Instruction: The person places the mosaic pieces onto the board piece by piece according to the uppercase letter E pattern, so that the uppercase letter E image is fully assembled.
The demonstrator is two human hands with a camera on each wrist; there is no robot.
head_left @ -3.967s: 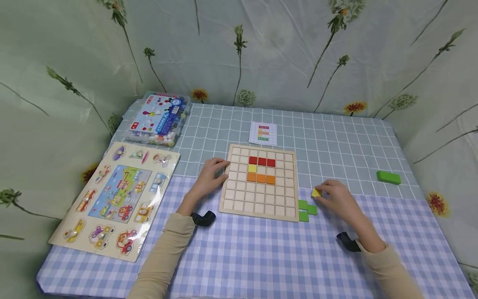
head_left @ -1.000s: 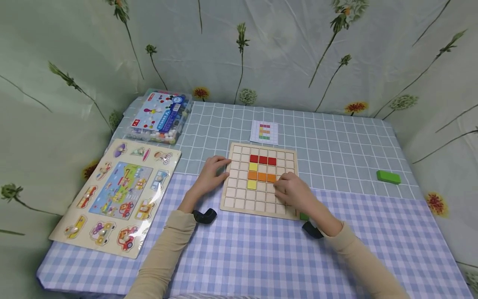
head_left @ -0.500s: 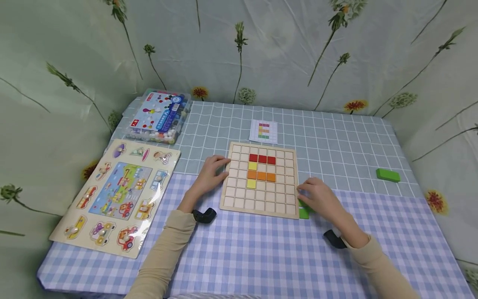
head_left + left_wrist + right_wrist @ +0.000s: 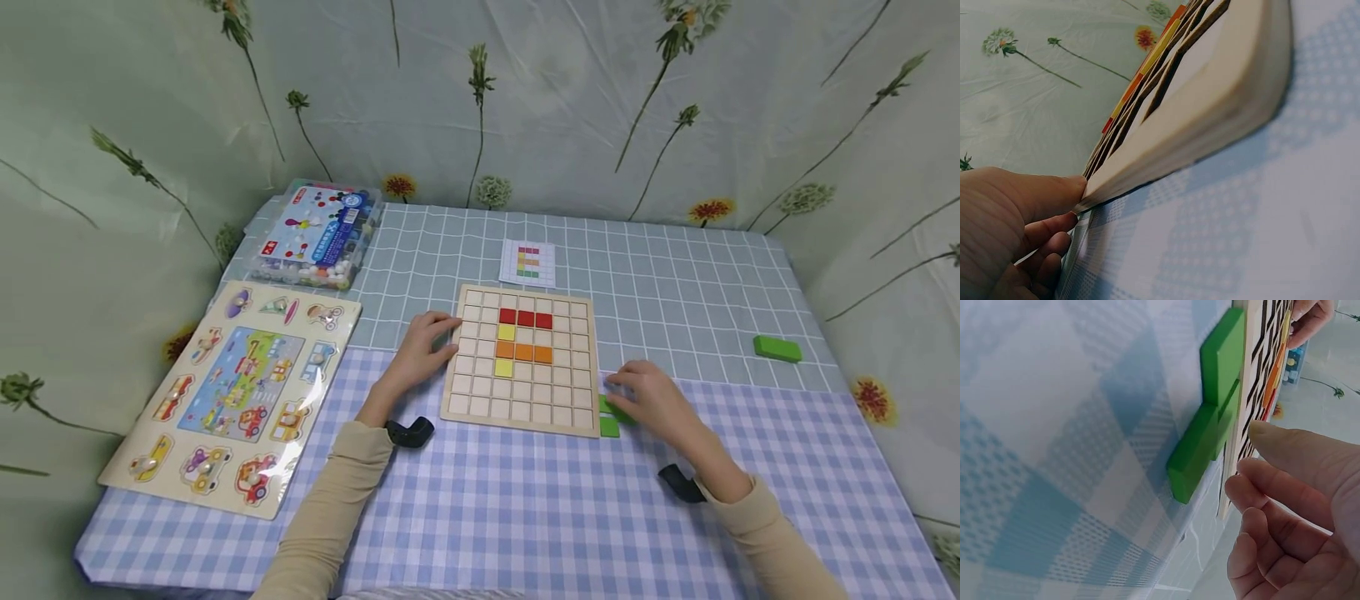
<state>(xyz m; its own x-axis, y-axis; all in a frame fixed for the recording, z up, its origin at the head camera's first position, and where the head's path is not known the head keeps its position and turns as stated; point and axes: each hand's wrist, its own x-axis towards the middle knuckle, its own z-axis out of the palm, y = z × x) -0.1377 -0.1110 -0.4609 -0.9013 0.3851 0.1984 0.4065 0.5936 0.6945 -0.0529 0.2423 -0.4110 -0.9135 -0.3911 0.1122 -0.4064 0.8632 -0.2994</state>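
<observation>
A wooden grid board (image 4: 522, 408) lies mid-table, bearing a row of red tiles (image 4: 526, 318), a row of orange tiles (image 4: 524, 352), one yellow tile (image 4: 507, 332) between the rows and another yellow tile (image 4: 503, 368) below. My left hand (image 4: 420, 346) touches the board's left edge with thumb and fingertips; the left wrist view shows the thumb tip (image 4: 1079, 185) right at that edge. Beside the board's right edge, my right hand (image 4: 652, 400) hovers over several green tiles (image 4: 1222, 359) with nothing between its loosely bent fingers. It partly covers them in the head view.
A small pattern card (image 4: 528, 263) lies behind the board. On the left are a vehicle peg puzzle (image 4: 300, 454) and a clear plastic box (image 4: 315, 237) of small parts. A green block (image 4: 777, 348) sits far right. Printed cloth hangs behind the table.
The yellow tile that my right hand held four seconds ago now lies on the board below the orange row. That hand has moved back right to the green tiles. My left hand stays put.
</observation>
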